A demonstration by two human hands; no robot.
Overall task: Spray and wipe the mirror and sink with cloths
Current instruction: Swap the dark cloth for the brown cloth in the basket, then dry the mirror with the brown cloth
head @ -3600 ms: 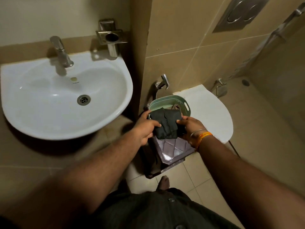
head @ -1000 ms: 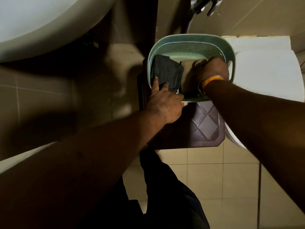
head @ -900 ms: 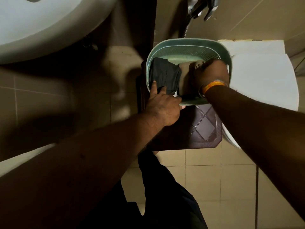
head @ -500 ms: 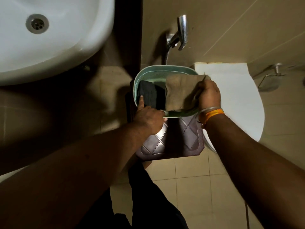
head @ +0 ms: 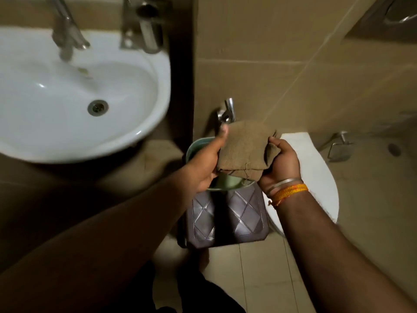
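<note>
Now both hands hold one brown cloth [head: 244, 150] up in the air, right over the green basket [head: 196, 147]. The left hand [head: 206, 163] grips the cloth's left side, with the thumb lying along the edge and the other fingers curled behind it. The right hand [head: 281, 164] grips the right side, and its fingers [head: 274, 141] bunch the cloth's corner into a small lump. The cloth is folded and a loose thread hangs from its bottom edge.

The green basket sits under the cloth on a dark brown stool [head: 225, 216] with a diamond pattern on top. Most of the basket is hidden by the cloth and the hands, so I cannot tell what is inside it. The stool stands on the tiled floor [head: 259, 279], just beside the white toilet lid [head: 316, 177] on its right.

The white sink [head: 67, 98] is off to the left, well apart from the cloth. It has a metal drain [head: 98, 107] in the middle and a tap [head: 67, 32] at the back, which looks blurry. A metal holder [head: 144, 26] is fixed to the wall beside the tap. A small shiny tap [head: 226, 112] sticks out of the tan wall just above the cloth. The right wrist wears an orange thread band [head: 290, 193] and a thin metal bangle [head: 283, 183].
</note>
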